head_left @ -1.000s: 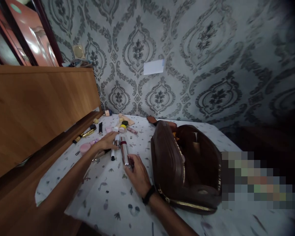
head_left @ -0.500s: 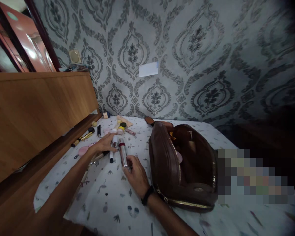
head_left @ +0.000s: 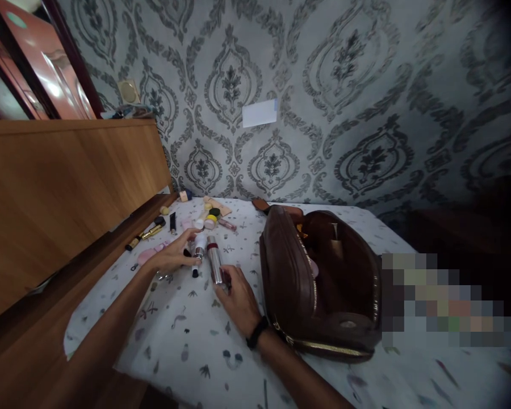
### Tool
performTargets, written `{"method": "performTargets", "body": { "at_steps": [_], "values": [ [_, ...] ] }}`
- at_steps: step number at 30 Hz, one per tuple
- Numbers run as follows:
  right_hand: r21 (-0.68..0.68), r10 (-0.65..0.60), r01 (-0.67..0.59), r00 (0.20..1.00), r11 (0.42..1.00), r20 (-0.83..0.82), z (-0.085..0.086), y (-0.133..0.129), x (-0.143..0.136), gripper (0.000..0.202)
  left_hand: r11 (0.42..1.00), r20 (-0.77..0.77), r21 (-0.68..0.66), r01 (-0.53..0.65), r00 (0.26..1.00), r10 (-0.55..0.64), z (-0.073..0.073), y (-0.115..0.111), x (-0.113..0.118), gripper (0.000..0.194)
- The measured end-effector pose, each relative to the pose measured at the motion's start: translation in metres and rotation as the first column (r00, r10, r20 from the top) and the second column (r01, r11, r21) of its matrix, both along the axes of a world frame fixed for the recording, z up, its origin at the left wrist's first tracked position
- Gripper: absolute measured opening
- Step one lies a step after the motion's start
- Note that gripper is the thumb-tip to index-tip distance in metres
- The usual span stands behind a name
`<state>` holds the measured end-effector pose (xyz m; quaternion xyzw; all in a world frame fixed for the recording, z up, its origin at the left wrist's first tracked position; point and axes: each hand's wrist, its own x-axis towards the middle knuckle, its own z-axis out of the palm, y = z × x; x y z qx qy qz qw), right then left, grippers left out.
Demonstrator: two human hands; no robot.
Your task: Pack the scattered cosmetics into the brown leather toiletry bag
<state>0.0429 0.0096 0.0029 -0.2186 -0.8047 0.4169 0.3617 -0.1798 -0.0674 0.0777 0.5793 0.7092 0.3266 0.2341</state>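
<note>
My right hand [head_left: 239, 298] has its thumb and fingers closed round the near end of a silver tube with a dark red band [head_left: 214, 260]. A black band circles that wrist. To the left, my left hand [head_left: 174, 254] is spread, thumb and forefinger apart, beside a white and silver bottle [head_left: 199, 247]. The thumb seems to touch the bottle's silver part. A dark-tipped white item [head_left: 195, 271] shows just below it, partly covered. Close to my right forearm stands a brown cosmetic bag [head_left: 281, 284], unzipped, with a few items inside.
Small cosmetics lie beyond my hands: a yellow-rimmed jar [head_left: 210, 221], a pink tube [head_left: 227, 224], a black tube [head_left: 172, 222] and gold tubes [head_left: 151, 232]. A wooden board [head_left: 76, 187] borders the left of the patterned sheet [head_left: 187, 341]. A patterned wall [head_left: 272, 68] stands behind.
My left hand has shifted slightly, its thumb now lower along the white and silver bottle. My right hand stays on the silver tube. The view has tilted a little.
</note>
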Motion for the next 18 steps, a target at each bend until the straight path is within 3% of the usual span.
{"method": "performTargets", "body": {
  "at_steps": [5,9,11,14,18],
  "values": [
    [-0.006,-0.001,0.000,0.999,1.000,-0.036,-0.002,0.000,-0.001,0.036,0.991,0.210,0.089,0.098,0.971,-0.115,0.000,-0.018,0.018,0.089],
    [0.016,0.033,-0.032,0.995,0.999,-0.090,-0.002,0.000,-0.001,0.060,0.968,0.451,0.178,0.175,0.860,-0.238,-0.005,-0.024,0.042,0.087],
    [0.021,0.070,-0.068,0.990,0.997,-0.119,-0.002,0.000,0.000,0.061,0.960,0.537,0.206,0.191,0.798,-0.274,-0.010,-0.024,0.053,0.083],
    [0.025,0.087,-0.084,0.983,0.996,-0.161,-0.001,0.000,0.000,0.051,0.964,0.615,0.211,0.162,0.744,-0.260,-0.021,-0.022,0.060,0.077],
    [0.023,0.036,-0.033,0.986,0.999,-0.163,0.001,0.000,0.000,0.043,0.971,0.610,0.216,0.100,0.763,-0.214,-0.033,-0.019,0.058,0.077]
  ]
}}
